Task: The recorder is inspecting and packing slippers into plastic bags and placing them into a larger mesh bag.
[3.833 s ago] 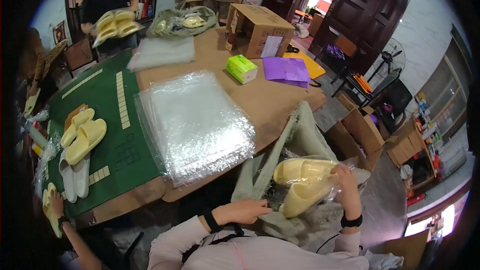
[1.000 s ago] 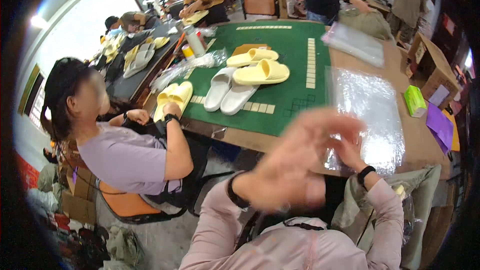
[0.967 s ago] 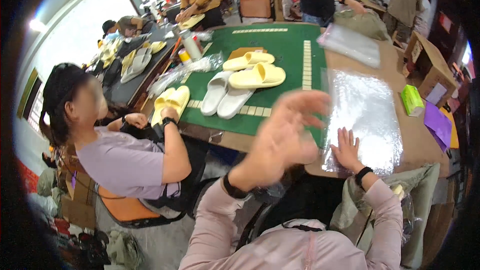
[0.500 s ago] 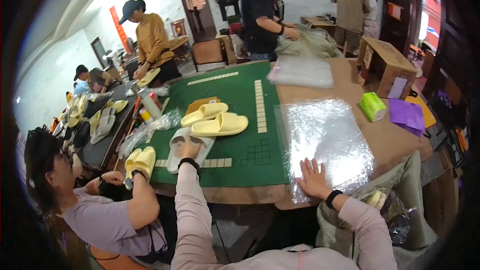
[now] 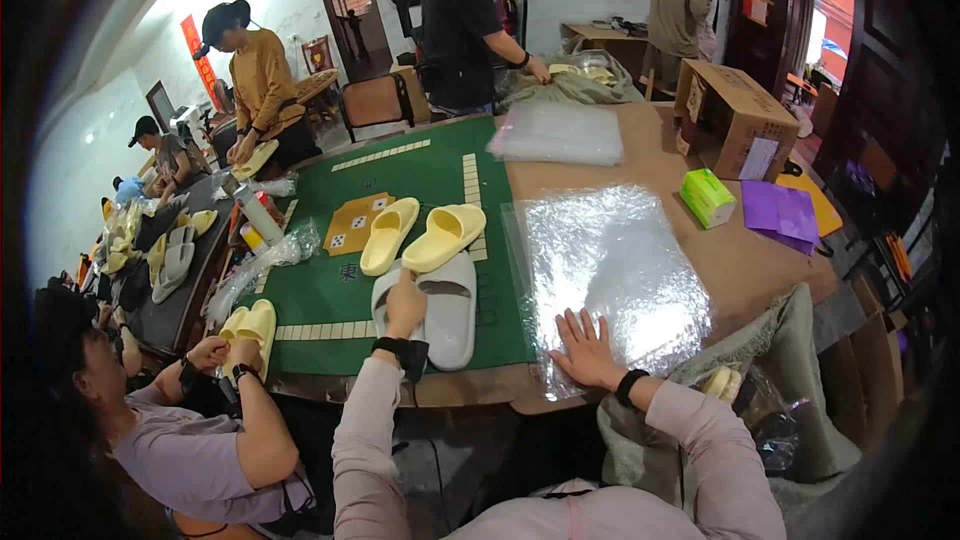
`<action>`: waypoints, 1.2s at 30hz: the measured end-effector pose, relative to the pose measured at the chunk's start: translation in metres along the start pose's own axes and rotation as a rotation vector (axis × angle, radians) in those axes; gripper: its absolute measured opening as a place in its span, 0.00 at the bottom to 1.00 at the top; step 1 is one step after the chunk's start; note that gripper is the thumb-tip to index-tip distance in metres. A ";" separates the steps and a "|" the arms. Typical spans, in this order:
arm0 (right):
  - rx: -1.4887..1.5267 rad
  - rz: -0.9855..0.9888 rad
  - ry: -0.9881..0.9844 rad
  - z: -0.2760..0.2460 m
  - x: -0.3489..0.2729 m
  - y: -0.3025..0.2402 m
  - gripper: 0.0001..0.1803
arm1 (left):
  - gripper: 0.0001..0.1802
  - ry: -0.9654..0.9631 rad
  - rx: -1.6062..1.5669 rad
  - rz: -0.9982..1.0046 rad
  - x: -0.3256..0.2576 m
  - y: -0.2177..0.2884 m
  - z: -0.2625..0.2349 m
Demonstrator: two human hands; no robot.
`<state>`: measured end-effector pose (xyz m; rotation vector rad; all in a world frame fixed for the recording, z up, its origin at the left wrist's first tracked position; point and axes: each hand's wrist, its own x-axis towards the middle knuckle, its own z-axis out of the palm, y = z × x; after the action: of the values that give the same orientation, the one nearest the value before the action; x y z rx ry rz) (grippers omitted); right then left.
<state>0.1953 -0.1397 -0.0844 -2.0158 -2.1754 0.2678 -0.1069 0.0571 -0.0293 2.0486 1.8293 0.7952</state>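
Note:
My left hand (image 5: 404,308) is closed at the inner edge of the left one of two light grey slippers (image 5: 450,325) lying side by side on the green mat (image 5: 370,165); its lower fingers are partly hidden. Just beyond them, two pale yellow slippers (image 5: 388,237) lie a little apart, the right one touching the grey pair's toe end. My right hand (image 5: 585,352) lies flat with its fingers spread on a stack of shiny clear plastic bags (image 5: 625,270).
Left of me a person holds yellow slippers (image 5: 250,328). A sack (image 5: 800,420) stands beside my right forearm. Farther off are a folded plastic stack (image 5: 560,133), a cardboard box (image 5: 740,120), a green tissue pack (image 5: 707,198) and a purple bag (image 5: 780,215). Other people work behind the tables.
The grey slippers now lie straight beside each other; the yellow ones have shifted and turned to point away from me. My left hand has moved relative to the grey pair. My right hand stays on the bags.

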 end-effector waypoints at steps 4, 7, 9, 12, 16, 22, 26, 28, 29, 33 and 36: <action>0.008 -0.008 -0.005 0.000 -0.001 0.000 0.39 | 0.19 -0.002 -0.033 0.096 -0.041 0.035 0.013; 0.006 -0.013 -0.008 0.002 0.001 -0.002 0.39 | 0.18 0.049 -0.083 0.095 -0.053 0.042 0.017; 0.015 0.003 -0.026 0.001 0.003 -0.005 0.39 | 0.17 0.090 -0.078 0.099 -0.058 0.044 0.010; 0.067 0.002 -0.015 0.003 0.002 -0.002 0.39 | 0.17 0.078 -0.106 -0.006 -0.077 0.057 -0.011; 0.106 0.000 -0.049 0.001 0.004 0.002 0.41 | 0.18 0.091 -0.155 0.047 -0.122 0.050 -0.027; 0.195 -0.031 -0.120 0.005 0.011 0.019 0.46 | 0.21 -0.139 -0.801 -0.172 -0.166 0.067 -0.038; 0.402 -0.140 -0.023 0.002 0.024 0.043 0.37 | 0.23 -0.238 -1.003 -0.157 -0.160 0.123 -0.034; 0.785 -0.251 0.023 -0.002 0.025 0.040 0.27 | 0.22 -0.194 -0.985 -0.075 -0.149 0.136 -0.021; 0.785 -0.241 0.025 -0.012 0.017 0.038 0.27 | 0.21 -0.187 -0.944 -0.022 -0.142 0.149 -0.018; 1.200 0.007 -0.078 -0.059 -0.013 0.030 0.23 | 0.19 -0.078 -0.796 0.053 -0.114 0.175 0.015; 1.751 0.464 0.190 -0.093 -0.037 0.044 0.29 | 0.21 -0.031 -0.569 0.128 -0.109 0.226 0.028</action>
<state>0.2630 -0.1718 -0.0044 -1.1696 -0.5460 1.3161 0.0901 -0.0812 0.0487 1.7929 1.2645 1.1513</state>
